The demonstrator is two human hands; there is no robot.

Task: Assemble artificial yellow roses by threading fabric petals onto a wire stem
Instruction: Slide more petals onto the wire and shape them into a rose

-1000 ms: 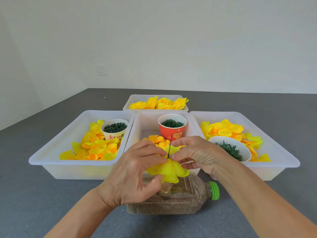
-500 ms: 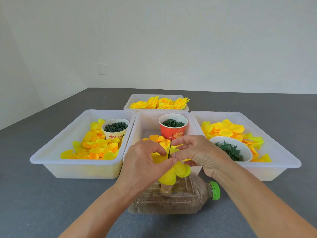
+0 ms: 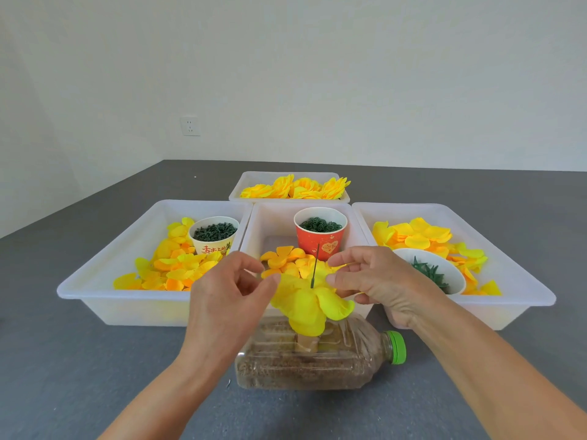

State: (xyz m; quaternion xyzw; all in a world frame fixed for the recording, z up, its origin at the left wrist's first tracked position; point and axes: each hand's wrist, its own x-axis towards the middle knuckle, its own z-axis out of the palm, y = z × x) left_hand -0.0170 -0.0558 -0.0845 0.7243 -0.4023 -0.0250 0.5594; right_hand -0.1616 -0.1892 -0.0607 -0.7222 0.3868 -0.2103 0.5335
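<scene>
A thin dark green wire stem [image 3: 314, 265] stands upright, poking out of the top of a stack of bright yellow fabric petals [image 3: 306, 304]. The stem's foot sits in a taped holder on a sand-filled plastic bottle [image 3: 305, 363] lying on its side. My left hand [image 3: 228, 293] is just left of the petals, fingers apart, thumb tip touching the petal edge. My right hand [image 3: 378, 281] is on the right, its fingertips closed on the petals' right edge, with yellow fabric showing between them.
Three white trays sit behind the bottle: the left tray [image 3: 95, 290] with loose petals and a cup of green parts [image 3: 214, 235], the middle one with a red cup [image 3: 319, 231], the right tray [image 3: 521, 300] with petals and a white bowl [image 3: 444, 268]. A far tray [image 3: 238, 193] holds finished flowers.
Both hands have drawn apart from the wire, the left to the left, the right to the right. The petals have slid lower and more of the stem now shows.
</scene>
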